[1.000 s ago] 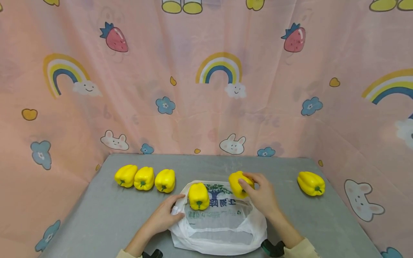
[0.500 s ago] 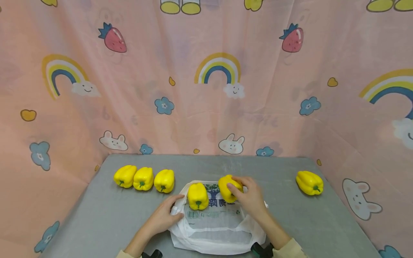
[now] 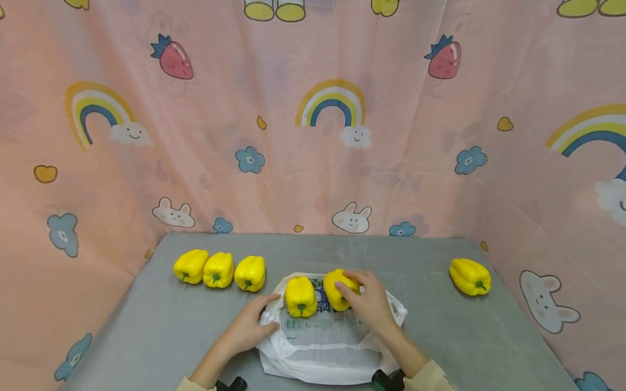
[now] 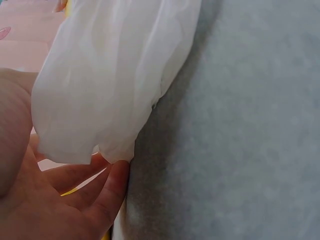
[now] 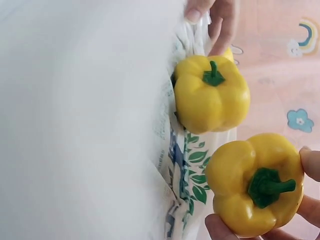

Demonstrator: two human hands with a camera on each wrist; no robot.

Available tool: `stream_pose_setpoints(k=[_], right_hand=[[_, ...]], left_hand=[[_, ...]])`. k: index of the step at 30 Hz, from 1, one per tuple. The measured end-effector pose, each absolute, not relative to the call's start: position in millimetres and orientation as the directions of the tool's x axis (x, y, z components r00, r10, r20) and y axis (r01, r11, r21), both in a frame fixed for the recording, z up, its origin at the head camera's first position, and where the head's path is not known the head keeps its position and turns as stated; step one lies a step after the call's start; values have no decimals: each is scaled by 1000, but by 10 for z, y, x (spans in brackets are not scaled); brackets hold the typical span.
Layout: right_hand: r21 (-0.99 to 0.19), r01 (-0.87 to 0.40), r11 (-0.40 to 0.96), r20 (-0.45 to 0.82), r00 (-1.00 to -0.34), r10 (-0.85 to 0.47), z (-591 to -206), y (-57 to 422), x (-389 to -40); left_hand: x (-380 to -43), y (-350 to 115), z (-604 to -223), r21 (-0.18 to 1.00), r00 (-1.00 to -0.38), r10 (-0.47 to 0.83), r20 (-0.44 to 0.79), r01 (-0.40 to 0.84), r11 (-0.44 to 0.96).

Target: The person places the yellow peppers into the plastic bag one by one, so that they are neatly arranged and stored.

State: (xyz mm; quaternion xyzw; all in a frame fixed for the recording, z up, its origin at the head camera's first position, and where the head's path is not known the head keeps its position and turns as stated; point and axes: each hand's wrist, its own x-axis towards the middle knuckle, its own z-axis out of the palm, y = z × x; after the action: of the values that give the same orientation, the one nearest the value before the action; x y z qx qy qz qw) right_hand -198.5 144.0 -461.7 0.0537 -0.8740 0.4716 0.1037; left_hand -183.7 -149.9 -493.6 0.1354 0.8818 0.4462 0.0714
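A white plastic bag (image 3: 323, 369) with blue and green print lies with its mouth spread. My left hand (image 3: 251, 326) holds the bag's left edge; in the left wrist view, the fingers (image 4: 112, 192) reach round the white plastic (image 4: 110, 75). Inside the bag, on the left, a yellow bell pepper (image 3: 300, 297) rests with its stem facing me. To its right, my right hand (image 3: 369, 301) grips a second yellow bell pepper (image 3: 335, 290) between thumb and fingers, over the printed inside of the bag. The right wrist view shows the gripped pepper (image 5: 252, 182) apart from the resting one (image 5: 212, 95).
Three yellow bell peppers stand in a row at the back left, the nearest to the bag being this pepper (image 3: 250, 273). Another lone pepper (image 3: 470, 277) lies at the far right of the grey table (image 3: 440, 336). A pink patterned curtain (image 3: 313, 179) encloses the table's back and sides.
My right hand has carried the gripped bell pepper left and slightly down, closer to the one in the bag. The left hand has stayed on the bag's edge.
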Motion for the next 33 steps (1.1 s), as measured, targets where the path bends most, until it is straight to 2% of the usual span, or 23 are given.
stream_pose_setpoints(k=[15, 29, 33], right_hand=[[-775, -152, 614, 212, -977, 26, -4775, 1270, -2027], [-734, -78, 674, 40, -997, -73, -4648, 1364, -1933], [-721, -92, 686, 36, -995, -96, -4520, 1452, -1889]], left_hand=[[-1856, -1488, -4950, 792, -952, 306, 3, 189, 581], [-1850, -1498, -4983, 797, -953, 303, 0, 183, 575], [-1869, -1506, -4995, 794, -954, 300, -2, 181, 580]])
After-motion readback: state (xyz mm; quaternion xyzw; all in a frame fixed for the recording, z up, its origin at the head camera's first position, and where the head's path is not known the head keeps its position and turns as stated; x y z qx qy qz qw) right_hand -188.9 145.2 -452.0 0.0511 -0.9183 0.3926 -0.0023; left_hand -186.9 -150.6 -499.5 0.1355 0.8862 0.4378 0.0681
